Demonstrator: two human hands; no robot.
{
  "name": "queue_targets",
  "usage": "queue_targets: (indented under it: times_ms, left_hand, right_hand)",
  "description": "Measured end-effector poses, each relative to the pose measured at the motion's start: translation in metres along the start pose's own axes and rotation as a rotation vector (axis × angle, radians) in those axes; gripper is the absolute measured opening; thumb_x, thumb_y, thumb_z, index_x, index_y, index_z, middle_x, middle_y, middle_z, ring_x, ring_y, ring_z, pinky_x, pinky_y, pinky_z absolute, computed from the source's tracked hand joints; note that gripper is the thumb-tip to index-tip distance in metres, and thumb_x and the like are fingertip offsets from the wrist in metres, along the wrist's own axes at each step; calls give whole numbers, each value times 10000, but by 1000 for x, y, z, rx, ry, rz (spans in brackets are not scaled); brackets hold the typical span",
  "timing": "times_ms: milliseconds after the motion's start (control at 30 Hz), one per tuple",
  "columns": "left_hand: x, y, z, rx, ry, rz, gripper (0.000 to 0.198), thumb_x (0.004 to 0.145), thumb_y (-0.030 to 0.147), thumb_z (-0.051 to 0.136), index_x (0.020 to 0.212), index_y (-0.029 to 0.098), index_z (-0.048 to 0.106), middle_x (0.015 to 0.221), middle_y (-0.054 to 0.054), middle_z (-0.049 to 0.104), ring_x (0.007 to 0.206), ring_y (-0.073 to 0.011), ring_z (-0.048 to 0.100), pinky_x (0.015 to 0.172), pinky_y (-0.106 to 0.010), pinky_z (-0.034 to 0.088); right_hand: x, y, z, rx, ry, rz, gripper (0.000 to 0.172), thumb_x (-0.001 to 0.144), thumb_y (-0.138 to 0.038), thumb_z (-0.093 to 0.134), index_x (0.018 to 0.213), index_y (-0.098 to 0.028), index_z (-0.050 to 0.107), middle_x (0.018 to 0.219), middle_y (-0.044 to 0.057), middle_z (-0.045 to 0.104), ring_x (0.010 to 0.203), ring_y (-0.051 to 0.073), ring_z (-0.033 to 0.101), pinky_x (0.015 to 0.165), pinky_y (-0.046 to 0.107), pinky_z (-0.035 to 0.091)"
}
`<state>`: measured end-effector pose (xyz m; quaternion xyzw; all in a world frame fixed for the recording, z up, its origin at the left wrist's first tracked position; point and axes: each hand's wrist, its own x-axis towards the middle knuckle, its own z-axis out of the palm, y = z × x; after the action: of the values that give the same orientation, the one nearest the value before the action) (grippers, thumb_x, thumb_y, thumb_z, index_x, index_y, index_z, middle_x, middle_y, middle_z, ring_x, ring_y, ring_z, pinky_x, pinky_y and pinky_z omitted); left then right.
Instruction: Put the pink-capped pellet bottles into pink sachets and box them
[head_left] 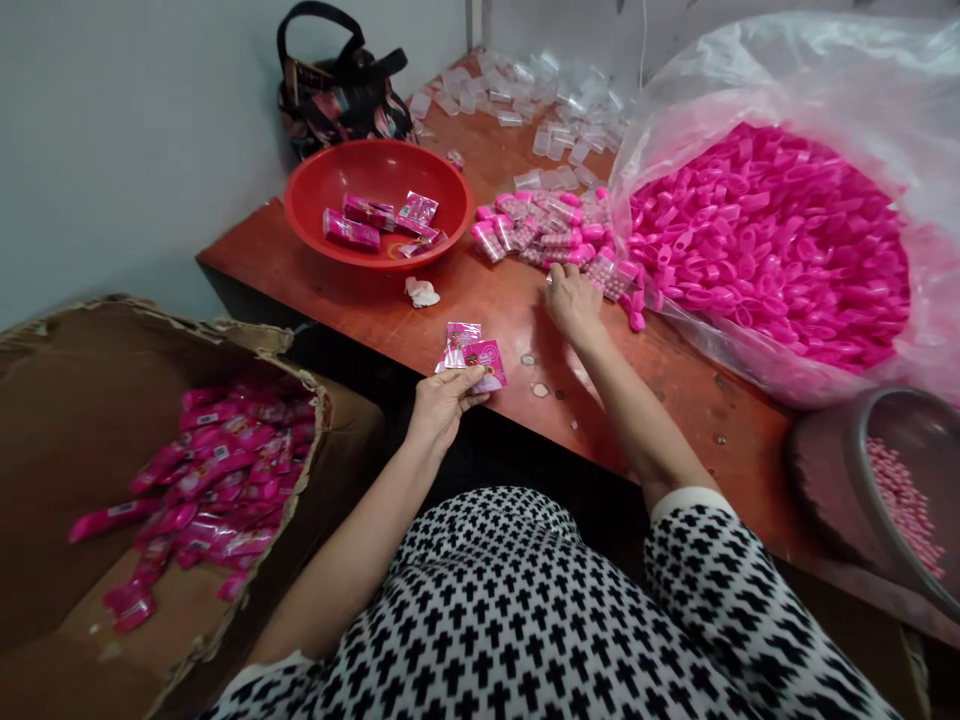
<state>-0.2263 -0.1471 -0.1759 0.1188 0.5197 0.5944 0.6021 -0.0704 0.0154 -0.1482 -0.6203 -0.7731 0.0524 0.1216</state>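
Observation:
Near the table's front edge, my left hand (442, 405) pinches a pink printed wrapper sleeve (487, 366) between thumb and fingers. Another shiny wrapper sleeve (461, 340) lies flat on the table just behind it. Farther right, my right hand (574, 303) is at the near edge of a pile of pink-capped tubes (540, 225) filled with small pink balls. Its fingers are curled downward, and whatever lies under the fingertips is hidden. A few loose pink caps (636, 310) are to the right of that hand.
A red bowl (300, 205) holds several wrapped tubes and wrappers. Behind are transparent empty tubes (555, 140) and a black handbag (345, 100). On the right stand a plastic bag of pink caps (772, 250) and a grey tub (832, 450) with pink balls. A cardboard box (45, 400) of wrapped tubes is at left.

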Motion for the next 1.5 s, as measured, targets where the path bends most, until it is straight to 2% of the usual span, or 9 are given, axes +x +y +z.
queue_targets:
  times_ms: [133,300,467,600,767,933,1033,1200,1500]
  left_hand:
    - [0,4,-4,-72,50,-23,287,478,235,846,612,80,645,609,-39,658,521,-102,607,500,-198,523]
    - [0,12,-11,-194,79,-20,175,630,204,763,653,95,629,649,-43,662,565,-118,632,522,-219,545]
    - [0,16,-9,-226,62,-28,55,734,144,650,726,92,637,668,-52,661,623,-143,657,611,-272,572]
    - [0,15,-5,-251,110,-35,41,734,112,650,704,95,627,658,-48,662,591,-128,644,594,-253,563]
    - [0,13,2,-368,198,-76,63,732,113,679,719,117,617,696,-31,671,599,-110,644,593,-227,553]
    - [2,9,8,-512,255,-109,68,746,140,684,751,126,617,722,-32,673,631,-119,657,679,-261,562]
    - [2,6,11,-577,212,-91,60,755,137,675,768,129,617,735,-27,671,650,-130,663,713,-288,561]
    - [0,6,16,-617,132,-75,75,754,148,683,773,129,612,712,-16,660,630,-104,639,663,-232,539]
    - [-8,7,18,-434,7,19,255,654,300,775,726,135,595,610,6,608,509,-91,562,549,-228,477]
  right_hand:
    - [8,15,10,-123,-96,-156,307,899,-198,350,1069,-90,582,1107,210,586,1138,338,425,893,511,365]
    - [-34,47,11,288,-174,-563,258,885,-227,381,956,-184,626,1111,90,640,1150,234,486,970,412,383]
    - [-59,64,2,498,106,-103,324,878,-362,413,1063,-167,595,1093,108,658,948,216,620,839,375,456]
    - [-48,53,-5,197,16,157,411,836,-481,450,858,-121,649,826,147,688,836,271,633,743,368,445]
    - [-52,30,-5,239,-107,199,344,761,-486,558,695,-151,597,662,119,661,727,264,643,631,328,438]
    - [-107,-7,-3,1039,-246,209,371,753,-540,582,857,-192,509,575,-8,627,421,131,560,412,236,430]
    - [-143,-32,-2,1289,-311,202,380,733,-518,628,883,-204,475,587,-40,633,392,100,551,359,190,424]
    - [-164,-58,6,1351,-283,225,344,747,-480,636,877,-204,476,590,-60,624,399,72,550,350,153,430]
    - [-162,-68,19,1467,-261,239,326,755,-455,646,877,-204,478,590,-67,629,397,77,560,352,166,455]
